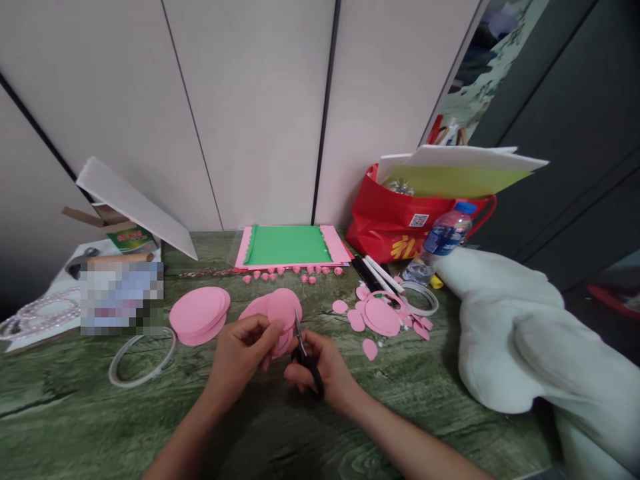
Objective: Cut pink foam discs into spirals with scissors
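Between the thumb and fingers of my left hand (250, 343) is a pink paper circle (284, 305), held above the table. My right hand (320, 367) is closed round the dark handles of a pair of scissors (302, 348). The scissor blades point up and lie at the right edge of the circle. Behind and below it more pink paper shows, partly hidden by my left hand. A stack of pink paper circles (199, 313) lies to the left. On the right is a loose heap of pink paper pieces (381, 316).
Small pink rolled pieces (280, 271) line up before a green sheet (285, 245). Tape rolls (116, 373) lie on both sides. Pens (383, 273), a water bottle (445, 240), a red bag (377, 217) and a white plush thing (500, 333) stand right. A white board (137, 207) leans left.
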The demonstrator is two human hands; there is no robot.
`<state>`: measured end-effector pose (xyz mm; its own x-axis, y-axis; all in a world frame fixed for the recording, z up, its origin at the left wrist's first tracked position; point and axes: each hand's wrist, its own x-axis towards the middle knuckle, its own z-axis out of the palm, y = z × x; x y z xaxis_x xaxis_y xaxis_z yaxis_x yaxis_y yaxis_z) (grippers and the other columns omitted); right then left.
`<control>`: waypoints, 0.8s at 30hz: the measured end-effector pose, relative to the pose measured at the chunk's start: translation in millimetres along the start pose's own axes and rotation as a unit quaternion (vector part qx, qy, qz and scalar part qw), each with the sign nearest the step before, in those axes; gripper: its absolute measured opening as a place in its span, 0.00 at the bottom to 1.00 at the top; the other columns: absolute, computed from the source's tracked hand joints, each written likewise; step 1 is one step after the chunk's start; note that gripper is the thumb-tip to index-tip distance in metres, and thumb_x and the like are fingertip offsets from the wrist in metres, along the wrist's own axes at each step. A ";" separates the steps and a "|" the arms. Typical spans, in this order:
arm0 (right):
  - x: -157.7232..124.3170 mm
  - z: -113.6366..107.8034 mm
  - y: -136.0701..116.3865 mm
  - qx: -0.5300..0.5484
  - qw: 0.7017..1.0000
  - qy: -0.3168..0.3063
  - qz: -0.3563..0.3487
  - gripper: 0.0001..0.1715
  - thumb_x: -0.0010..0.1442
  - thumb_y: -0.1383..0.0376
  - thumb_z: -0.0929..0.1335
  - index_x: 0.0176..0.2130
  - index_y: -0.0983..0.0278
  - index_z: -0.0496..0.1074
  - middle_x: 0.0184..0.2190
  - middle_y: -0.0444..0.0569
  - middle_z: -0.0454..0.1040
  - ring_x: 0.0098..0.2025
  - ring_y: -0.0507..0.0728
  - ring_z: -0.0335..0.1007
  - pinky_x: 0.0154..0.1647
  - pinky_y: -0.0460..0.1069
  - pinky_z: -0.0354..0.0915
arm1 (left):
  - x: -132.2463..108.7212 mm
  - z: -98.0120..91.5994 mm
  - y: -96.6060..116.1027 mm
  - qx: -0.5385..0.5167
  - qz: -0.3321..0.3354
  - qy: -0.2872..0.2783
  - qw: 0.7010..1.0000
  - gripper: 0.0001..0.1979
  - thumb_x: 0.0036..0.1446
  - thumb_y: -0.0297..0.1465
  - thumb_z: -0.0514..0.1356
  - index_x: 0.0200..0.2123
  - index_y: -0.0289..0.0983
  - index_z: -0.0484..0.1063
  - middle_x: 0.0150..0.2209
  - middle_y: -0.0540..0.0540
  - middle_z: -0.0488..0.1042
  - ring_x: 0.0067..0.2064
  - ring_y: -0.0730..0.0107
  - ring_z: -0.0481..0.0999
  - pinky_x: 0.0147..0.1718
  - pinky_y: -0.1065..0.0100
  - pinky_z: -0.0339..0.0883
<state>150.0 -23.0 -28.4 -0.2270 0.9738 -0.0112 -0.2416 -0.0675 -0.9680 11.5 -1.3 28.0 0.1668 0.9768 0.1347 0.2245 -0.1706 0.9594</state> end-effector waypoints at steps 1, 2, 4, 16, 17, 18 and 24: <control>-0.2 0.1 -0.1 -0.002 1.000 0.002 0.003 0.25 0.35 0.55 0.76 0.28 0.65 0.64 0.13 0.35 0.65 0.12 0.45 0.55 0.12 0.40 0.51 | 0.2 -0.3 -0.3 -0.001 0.004 0.001 1.000 0.15 0.50 0.35 0.58 0.15 0.35 0.64 0.12 0.55 0.62 0.12 0.82 0.59 0.11 0.78 0.50; -0.3 0.2 0.0 -0.004 1.000 0.004 0.005 0.25 0.35 0.55 0.76 0.28 0.65 0.64 0.13 0.35 0.65 0.12 0.45 0.55 0.11 0.40 0.51 | 0.4 -0.7 -0.7 -0.002 0.008 0.002 1.000 0.16 0.50 0.35 0.58 0.15 0.35 0.64 0.12 0.55 0.62 0.12 0.82 0.59 0.11 0.78 0.50; -0.7 0.2 0.9 -0.003 1.000 0.002 0.007 0.24 0.36 0.55 0.75 0.28 0.65 0.64 0.13 0.36 0.65 0.12 0.45 0.56 0.11 0.40 0.52 | 1.0 -1.1 -2.0 -0.005 0.014 0.009 1.000 0.16 0.51 0.35 0.58 0.15 0.35 0.64 0.12 0.55 0.62 0.12 0.82 0.58 0.11 0.78 0.49; -1.4 3.0 7.2 0.015 1.000 -0.012 -0.005 0.25 0.37 0.56 0.75 0.30 0.64 0.64 0.14 0.37 0.67 0.12 0.46 0.58 0.12 0.41 0.54 | -3.2 8.0 1.9 0.027 0.009 0.023 0.999 0.17 0.49 0.36 0.58 0.14 0.35 0.64 0.08 0.56 0.59 0.11 0.82 0.56 0.12 0.78 0.48; -1.7 3.1 6.9 0.019 1.000 -0.019 -0.003 0.26 0.37 0.56 0.76 0.30 0.64 0.64 0.15 0.38 0.68 0.12 0.46 0.58 0.12 0.41 0.54 | -3.5 8.6 2.2 0.029 0.008 0.025 0.999 0.17 0.49 0.37 0.58 0.14 0.35 0.64 0.08 0.57 0.59 0.11 0.82 0.55 0.12 0.78 0.48; -1.9 3.2 6.4 0.023 0.999 -0.026 -0.004 0.26 0.36 0.55 0.76 0.30 0.64 0.63 0.17 0.38 0.69 0.13 0.46 0.58 0.12 0.41 0.53 | -3.8 8.9 2.3 0.029 0.007 0.028 0.999 0.17 0.49 0.37 0.58 0.13 0.35 0.64 0.08 0.56 0.59 0.11 0.82 0.56 0.12 0.78 0.48; -1.4 2.6 -1.6 0.031 0.998 -0.035 -0.042 0.27 0.37 0.54 0.76 0.31 0.64 0.64 0.20 0.39 0.67 0.19 0.47 0.59 0.19 0.42 0.54 | -3.0 7.6 1.5 0.005 -0.015 -0.032 0.999 0.17 0.48 0.36 0.59 0.13 0.34 0.64 0.10 0.55 0.62 0.11 0.82 0.57 0.10 0.79 0.48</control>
<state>148.3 -24.9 -26.2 -0.2682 0.9592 0.0889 -0.3196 -0.0015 -0.9476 18.6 -5.5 27.1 0.2215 0.9711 0.0889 0.2407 -0.1428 0.9600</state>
